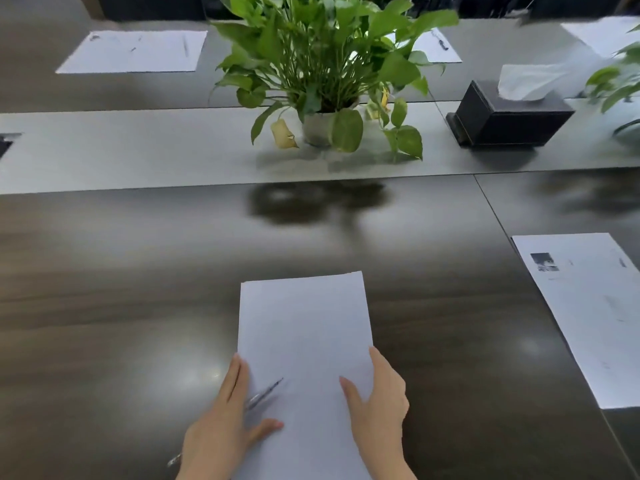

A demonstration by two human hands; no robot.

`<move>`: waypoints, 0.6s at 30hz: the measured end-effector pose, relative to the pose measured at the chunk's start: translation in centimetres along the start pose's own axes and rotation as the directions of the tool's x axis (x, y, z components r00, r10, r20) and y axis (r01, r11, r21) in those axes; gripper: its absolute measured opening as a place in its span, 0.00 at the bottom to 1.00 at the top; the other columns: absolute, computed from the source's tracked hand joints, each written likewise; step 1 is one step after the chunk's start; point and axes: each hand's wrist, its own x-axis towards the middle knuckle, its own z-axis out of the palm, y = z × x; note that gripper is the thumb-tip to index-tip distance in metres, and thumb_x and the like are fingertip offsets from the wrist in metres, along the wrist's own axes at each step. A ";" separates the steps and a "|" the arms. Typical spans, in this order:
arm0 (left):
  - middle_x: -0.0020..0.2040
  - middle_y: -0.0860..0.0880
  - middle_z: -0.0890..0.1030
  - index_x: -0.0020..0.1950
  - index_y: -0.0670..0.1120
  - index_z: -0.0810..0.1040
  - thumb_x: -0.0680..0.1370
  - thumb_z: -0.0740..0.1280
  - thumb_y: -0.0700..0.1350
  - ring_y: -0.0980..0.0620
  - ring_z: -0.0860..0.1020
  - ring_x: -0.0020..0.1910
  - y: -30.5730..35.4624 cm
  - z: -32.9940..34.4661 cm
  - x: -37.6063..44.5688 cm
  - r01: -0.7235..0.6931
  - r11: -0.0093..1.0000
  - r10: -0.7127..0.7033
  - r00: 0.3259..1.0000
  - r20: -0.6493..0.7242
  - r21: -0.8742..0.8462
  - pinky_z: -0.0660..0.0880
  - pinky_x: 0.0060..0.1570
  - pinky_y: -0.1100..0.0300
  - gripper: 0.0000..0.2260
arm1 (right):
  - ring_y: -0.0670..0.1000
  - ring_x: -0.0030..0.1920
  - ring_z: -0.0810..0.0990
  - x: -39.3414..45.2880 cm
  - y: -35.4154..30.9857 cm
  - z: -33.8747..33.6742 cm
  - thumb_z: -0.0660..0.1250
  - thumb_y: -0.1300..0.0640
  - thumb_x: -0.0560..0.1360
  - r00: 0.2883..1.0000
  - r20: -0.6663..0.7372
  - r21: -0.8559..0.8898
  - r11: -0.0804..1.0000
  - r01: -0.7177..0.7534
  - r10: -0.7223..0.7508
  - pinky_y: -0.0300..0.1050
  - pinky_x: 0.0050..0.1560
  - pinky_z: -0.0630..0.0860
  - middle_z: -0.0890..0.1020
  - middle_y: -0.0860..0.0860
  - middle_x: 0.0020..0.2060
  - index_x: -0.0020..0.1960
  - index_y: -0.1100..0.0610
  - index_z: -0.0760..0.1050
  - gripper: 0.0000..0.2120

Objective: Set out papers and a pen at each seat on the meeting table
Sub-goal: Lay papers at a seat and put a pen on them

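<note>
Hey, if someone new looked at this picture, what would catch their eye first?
Probably the leafy green potted plant on the pale strip across the middle of the table. Next, the blank stack of papers at the near edge, gripped by the left hand, which also holds a pen, and the right hand. A dark tissue box sits right of the plant.

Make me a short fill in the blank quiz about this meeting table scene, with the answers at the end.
1. Both hands grip the near end of a sheet of ____.
2. The left hand also holds a ____ against the sheet.
3. The potted plant stands to the ____ of the tissue box.
4. The sheet lying on the table to the right shows a dark printed ____.

Answers: paper; pen; left; block
</note>
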 end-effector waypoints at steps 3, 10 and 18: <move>0.70 0.56 0.28 0.76 0.50 0.36 0.65 0.59 0.72 0.59 0.77 0.59 0.1 -0.4 0.0 -0.004 1.000 0.003 1.000 0.017 0.011 0.73 0.46 0.63 0.51 | 0.49 0.55 0.75 0.6 -0.5 -0.4 0.67 0.59 0.75 0.988 -0.058 0.308 0.944 -0.115 0.140 0.42 0.55 0.73 0.77 0.48 0.51 0.63 0.54 0.72 0.17; 0.69 0.57 0.28 0.76 0.51 0.36 0.58 0.45 0.76 0.65 0.74 0.61 1.8 -0.8 -0.2 -0.090 0.994 0.092 0.995 -0.036 0.062 0.72 0.45 0.70 0.53 | 0.43 0.38 0.79 1.5 -0.5 -3.4 0.66 0.57 0.75 0.981 -0.061 0.454 0.880 -0.139 0.187 0.30 0.32 0.71 0.81 0.46 0.35 0.38 0.49 0.76 0.08; 0.62 0.74 0.24 0.72 0.60 0.32 0.66 0.47 0.77 0.61 0.75 0.59 13.9 1.3 1.2 -0.529 0.832 0.515 0.849 0.119 0.168 0.72 0.44 0.69 0.43 | 0.43 0.39 0.76 6.4 4.4 -10.2 0.64 0.55 0.77 0.960 -0.139 0.387 0.906 -0.175 0.244 0.33 0.35 0.68 0.79 0.45 0.37 0.43 0.51 0.76 0.05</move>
